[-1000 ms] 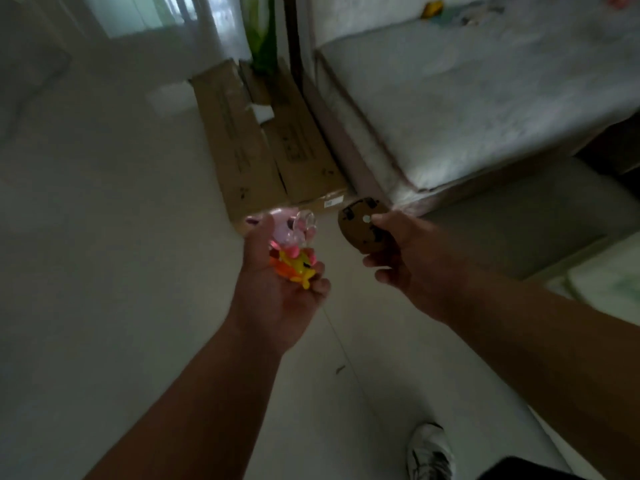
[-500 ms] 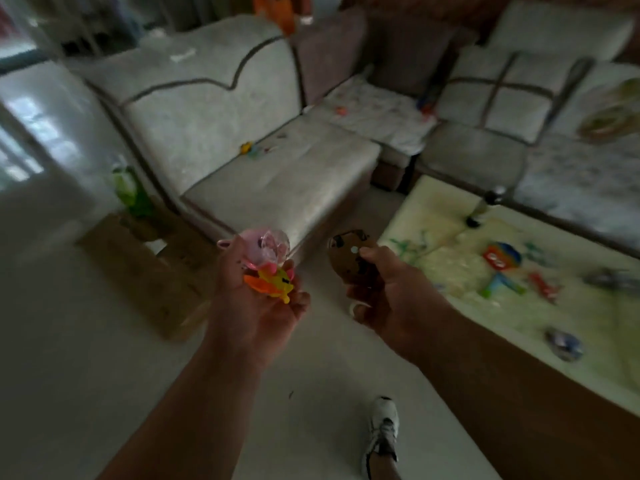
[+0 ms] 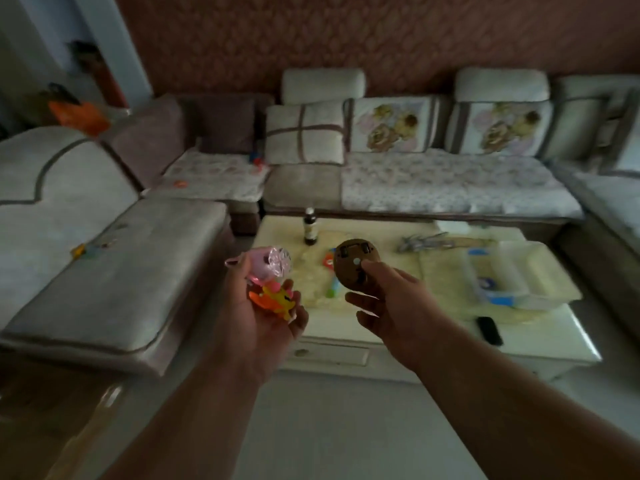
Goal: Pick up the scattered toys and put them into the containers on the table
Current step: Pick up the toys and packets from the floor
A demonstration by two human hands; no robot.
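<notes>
Left hand (image 3: 263,317) clutches pink toy (image 3: 268,266) and orange toy (image 3: 277,299), right hand (image 3: 388,303) grips brown toy (image 3: 353,266); none binned yet, bin (image 3: 512,271) on counter (image 3: 540,341) ahead.

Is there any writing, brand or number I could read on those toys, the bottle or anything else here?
None can be read.
Dark bottle on the table: label too blurred to read.
Brown round toy in the right hand: no text visible.
Toys in the left hand: no text visible.

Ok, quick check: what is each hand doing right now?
Left hand: holds a pink toy and an orange-yellow toy.
Right hand: fingers grip a round brown toy.
</notes>
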